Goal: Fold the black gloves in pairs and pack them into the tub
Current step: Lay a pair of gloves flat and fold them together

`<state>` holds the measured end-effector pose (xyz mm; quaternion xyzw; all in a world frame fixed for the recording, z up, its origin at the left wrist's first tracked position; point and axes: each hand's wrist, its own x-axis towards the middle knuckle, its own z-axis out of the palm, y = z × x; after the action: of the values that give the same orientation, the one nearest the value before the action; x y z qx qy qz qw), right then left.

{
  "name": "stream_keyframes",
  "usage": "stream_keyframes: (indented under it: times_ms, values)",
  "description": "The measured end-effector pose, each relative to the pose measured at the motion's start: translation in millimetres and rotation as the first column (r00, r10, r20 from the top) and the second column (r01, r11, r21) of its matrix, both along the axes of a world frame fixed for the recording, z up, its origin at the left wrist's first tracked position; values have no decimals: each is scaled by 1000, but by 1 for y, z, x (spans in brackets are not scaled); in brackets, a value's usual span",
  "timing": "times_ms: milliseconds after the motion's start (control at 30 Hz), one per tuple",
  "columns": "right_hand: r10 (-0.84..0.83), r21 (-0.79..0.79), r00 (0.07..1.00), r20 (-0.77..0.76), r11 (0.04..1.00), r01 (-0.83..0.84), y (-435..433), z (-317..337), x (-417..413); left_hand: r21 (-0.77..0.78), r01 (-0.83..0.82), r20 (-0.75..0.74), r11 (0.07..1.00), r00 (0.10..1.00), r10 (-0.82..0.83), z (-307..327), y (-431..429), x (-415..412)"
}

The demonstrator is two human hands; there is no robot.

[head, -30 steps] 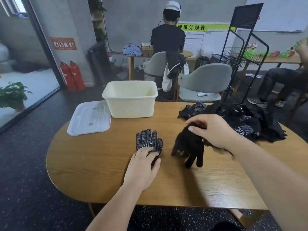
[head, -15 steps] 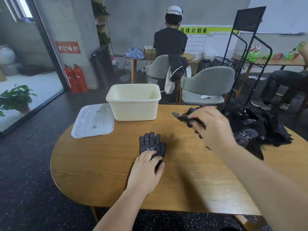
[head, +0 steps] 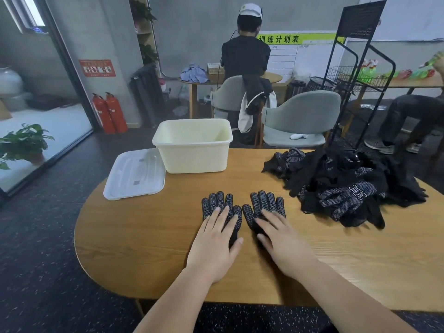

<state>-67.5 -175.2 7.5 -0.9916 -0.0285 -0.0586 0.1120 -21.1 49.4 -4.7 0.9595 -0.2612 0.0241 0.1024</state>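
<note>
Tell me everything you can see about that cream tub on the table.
The tub is pale cream plastic, rectangular with rounded corners and a lip round its rim. It stands upright and open at the far edge of the wooden table. No gloves show in the part of its inside that is visible; the bottom is hidden. Its white lid lies flat close against its left side; whether they touch is unclear. Nothing else touches it.

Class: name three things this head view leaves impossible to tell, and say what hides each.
Head view: the cuffs of the left glove and right glove, covered by the left hand and right hand.
Head view: the tub floor, behind its near wall.
Head view: how many gloves the pile holds; they overlap.
</note>
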Motion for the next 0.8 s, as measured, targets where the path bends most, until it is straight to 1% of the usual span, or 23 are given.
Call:
stream_keyframes:
  times_ms: [33,67,167,233,333,433,567,733,800]
  values:
    - [-4,-49,999,-53,999,1,1,-2,0,27,5,-25,1000,1000,-5,0,-1,1]
    - [-30,-77,997,-67,997,24,3,-3,-2,43,4,-38,999,999,-3,0,-1,2]
    - [-123,-97,992,32,987,125,7,-3,-6,78,6,-36,997,999,-3,0,-2,3]
    - [-110,-73,994,9,991,111,8,-10,-7,106,15,-26,994,1000,-12,-1,-2,3]
    - [-78,-114,990,-120,991,64,6,-14,-2,158,30,-31,987,999,-26,0,-3,5]
    - [-74,-144,987,-145,988,53,5,-10,3,212,54,-56,976,998,-43,3,-4,10]
    - [-65,-143,980,-186,989,38,4,-9,3,248,69,-118,966,992,-41,6,-5,14]
    - [-65,-104,985,-160,993,48,7,-8,-8,249,62,-162,967,987,-22,10,-8,2]
    - [-64,-70,994,-85,996,58,8,-11,-16,214,60,-141,975,990,-30,10,-8,-9]
